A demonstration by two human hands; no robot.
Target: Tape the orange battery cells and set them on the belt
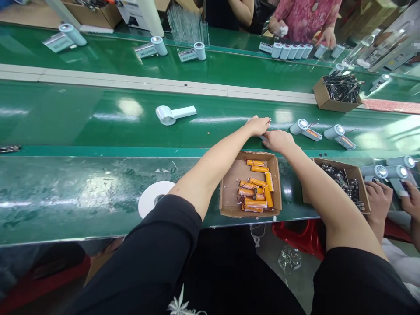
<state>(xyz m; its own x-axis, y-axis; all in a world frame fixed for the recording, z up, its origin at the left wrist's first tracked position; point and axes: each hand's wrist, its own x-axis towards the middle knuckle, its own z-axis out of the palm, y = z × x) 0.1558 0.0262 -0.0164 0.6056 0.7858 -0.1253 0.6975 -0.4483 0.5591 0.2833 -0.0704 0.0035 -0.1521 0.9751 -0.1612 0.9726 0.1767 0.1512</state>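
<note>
Over the green belt, my left hand (258,126) and my right hand (278,140) come together, fingers closed on a handheld fan (263,137). Only a small pale strip of that fan shows between them; my hands hide the rest. Small wire ends (270,120) poke out by my left fingertips. Just below my wrists sits a cardboard box (226,203) of orange wrapped batteries (256,204). To the right of my right hand, fans with exposed orange batteries, one nearer (299,127) and one farther (334,131), lie on the belt.
One white fan body (166,115) lies left on the belt. A white disc (147,199) is beside my left forearm. Boxes of small dark parts stand at right (343,164) and farther back (323,98). A co-worker's hands (379,201) hold fans at right; people stand across the line.
</note>
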